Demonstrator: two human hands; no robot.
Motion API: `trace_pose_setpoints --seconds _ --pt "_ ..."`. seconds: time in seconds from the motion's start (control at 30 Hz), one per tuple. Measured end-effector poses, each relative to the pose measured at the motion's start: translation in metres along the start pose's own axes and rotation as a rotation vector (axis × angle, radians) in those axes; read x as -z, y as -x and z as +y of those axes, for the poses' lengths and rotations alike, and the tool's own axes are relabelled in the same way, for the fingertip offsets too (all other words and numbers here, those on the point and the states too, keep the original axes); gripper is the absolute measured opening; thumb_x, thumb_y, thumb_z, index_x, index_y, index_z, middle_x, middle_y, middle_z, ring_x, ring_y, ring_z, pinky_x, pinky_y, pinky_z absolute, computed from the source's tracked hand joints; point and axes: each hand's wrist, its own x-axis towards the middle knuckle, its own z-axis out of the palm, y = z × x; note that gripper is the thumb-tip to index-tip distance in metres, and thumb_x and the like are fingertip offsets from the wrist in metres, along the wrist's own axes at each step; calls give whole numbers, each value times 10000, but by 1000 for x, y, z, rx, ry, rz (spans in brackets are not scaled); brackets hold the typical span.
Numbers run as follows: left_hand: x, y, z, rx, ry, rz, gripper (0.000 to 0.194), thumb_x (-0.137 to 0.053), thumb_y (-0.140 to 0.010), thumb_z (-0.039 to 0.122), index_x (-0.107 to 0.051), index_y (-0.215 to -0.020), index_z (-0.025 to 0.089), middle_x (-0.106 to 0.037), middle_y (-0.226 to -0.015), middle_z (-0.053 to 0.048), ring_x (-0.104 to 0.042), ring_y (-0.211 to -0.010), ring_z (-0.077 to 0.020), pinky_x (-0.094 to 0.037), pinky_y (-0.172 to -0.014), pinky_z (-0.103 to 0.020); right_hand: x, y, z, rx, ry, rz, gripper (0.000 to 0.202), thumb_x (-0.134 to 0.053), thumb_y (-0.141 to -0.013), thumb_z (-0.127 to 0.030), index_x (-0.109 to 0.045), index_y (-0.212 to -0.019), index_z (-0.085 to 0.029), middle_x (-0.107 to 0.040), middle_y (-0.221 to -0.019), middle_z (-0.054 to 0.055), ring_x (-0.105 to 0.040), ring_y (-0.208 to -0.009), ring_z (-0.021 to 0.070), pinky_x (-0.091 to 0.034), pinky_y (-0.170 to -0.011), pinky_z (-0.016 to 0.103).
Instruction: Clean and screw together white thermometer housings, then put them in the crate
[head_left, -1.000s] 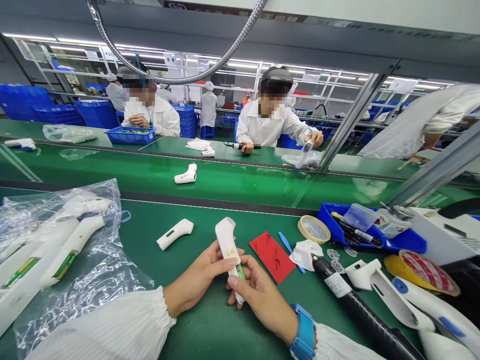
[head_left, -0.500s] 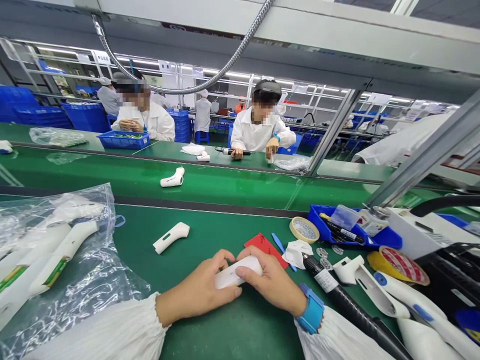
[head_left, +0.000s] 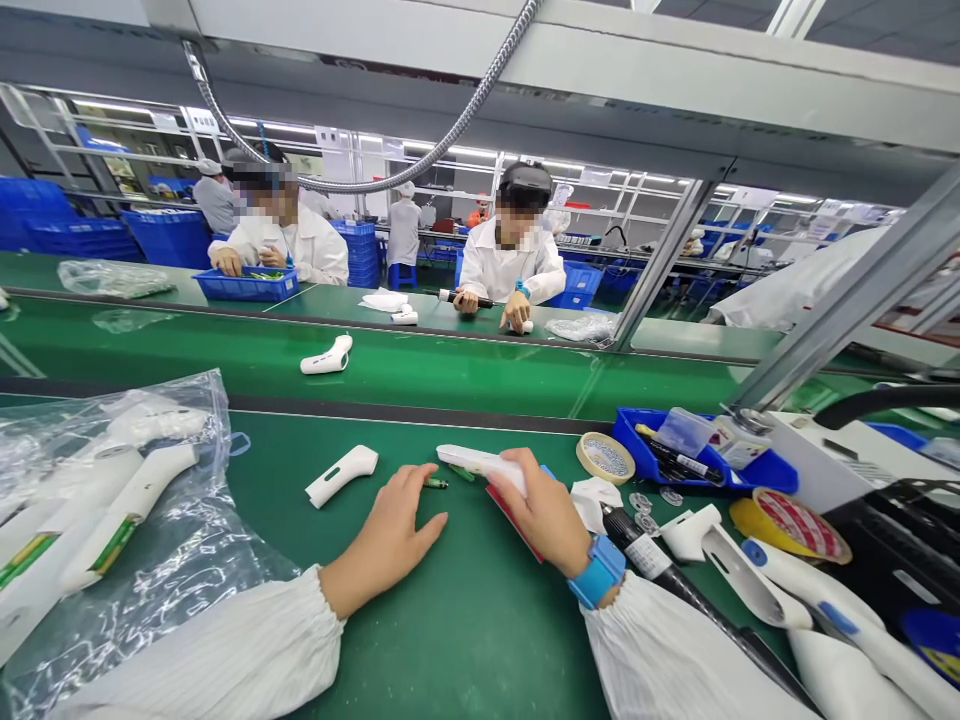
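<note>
My right hand [head_left: 546, 512] grips a white plastic housing [head_left: 480, 461] by its near end. A strip of green circuit board [head_left: 461, 472] shows under its far end. My left hand [head_left: 394, 535] is open over the table, thumb and fingers apart. Right by its fingertips is a small green piece [head_left: 436, 484], partly hidden by them, perhaps another circuit board part. Beyond my left hand a white handle-shaped shell [head_left: 342, 476] with a slot lies on the green mat. Under my right hand sits a red card or booklet [head_left: 516, 522].
A clear plastic bag [head_left: 187, 540] with white housings fills the left side. On the right are a tape roll [head_left: 606, 457], a blue tray [head_left: 772, 475], a black-handled tool [head_left: 667, 575] and white shells [head_left: 750, 580]. A white housing [head_left: 327, 356] lies on the belt [head_left: 465, 375]; co-workers sit beyond.
My hands have separated: the left let go of the white housing and drew left, while the right lifted it forward. Green pieces now show. The housing on the belt has shifted left.
</note>
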Motion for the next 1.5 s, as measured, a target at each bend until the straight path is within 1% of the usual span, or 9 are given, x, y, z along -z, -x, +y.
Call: trace_pose_setpoints --seconds 0.2,0.43,0.77,0.93,1.1,1.2,1.33,1.43,1.5 --pt "12 -10 -3 -120 -240 -116 259 -354 -854 261 -561 -982 172 -527 -952 -113 -501 -899 -259 -394 -808 -435 0 5 2 -151 -414 64 314 -473 -790 -509 -491 -952 -241 -546 -612 -30 -490 -526 152 -360 -523 269" --pt "13 -31 19 -304 -270 -302 122 -476 -803 237 -595 -829 228 -580 -972 -52 -510 -938 -222 -378 -844 -350 -3 3 2 -206 -705 119 378 -389 -801 -572 -428 -900 -209 -415 -564 -67 -297 -391 71 -230 -379 205" --pt "-14 -42 28 -45 -426 -164 259 -355 -752 50 -526 -931 124 -525 -953 -167 -563 -737 -261 -430 -653 -395 -4 8 4 -298 -892 94 377 -499 -743 -570 -453 -876 -220 -415 -541 -78 -297 -372 63 -223 -362 199" --pt "32 -37 17 39 -414 -63 268 -310 -836 120 -522 -990 177 -532 -982 -100 -572 -760 -197 -434 -724 -335 -4 9 3 -303 -898 136 360 -506 -748 -552 -469 -863 -212 -437 -546 -74 -322 -376 56 -264 -361 196" --pt "115 -28 -26 267 -496 38 260 -322 -898 245 -543 -994 146 -571 -988 -88 -551 -914 -197 -433 -813 -353 -4 11 0 -311 -885 119 344 -504 -760 -538 -477 -858 -209 -446 -562 -74 -323 -391 52 -277 -381 191" --pt "144 -11 -53 402 -552 24 239 -474 -856 310 -548 -1016 148 -586 -999 -55 -574 -849 -164 -477 -752 -366 -6 12 1 -327 -851 101 371 -504 -749 -560 -484 -859 -207 -453 -548 -70 -326 -391 54 -274 -379 189" --pt "156 8 -60 475 -597 70 283 -481 -841 312 -541 -1040 120 -553 -1061 -112 -571 -890 -219 -463 -763 -409 -6 11 2 -301 -807 80 393 -484 -745 -584 -484 -861 -209 -452 -537 -65 -322 -391 66 -274 -376 201" --pt "152 11 -35 420 -587 131 398 -377 -858 359 -473 -1155 114 -461 -1185 -181 -512 -1025 -305 -419 -815 -432 -4 12 -2 -266 -738 20 397 -453 -761 -583 -482 -895 -211 -452 -548 -58 -341 -400 77 -278 -379 206" --pt "140 11 -8 299 -527 105 464 -343 -855 431 -388 -1244 183 -411 -1270 -130 -444 -1126 -276 -392 -879 -380 -1 18 -9 -208 -642 -46 378 -442 -778 -559 -484 -919 -211 -452 -561 -52 -383 -433 94 -310 -404 214"
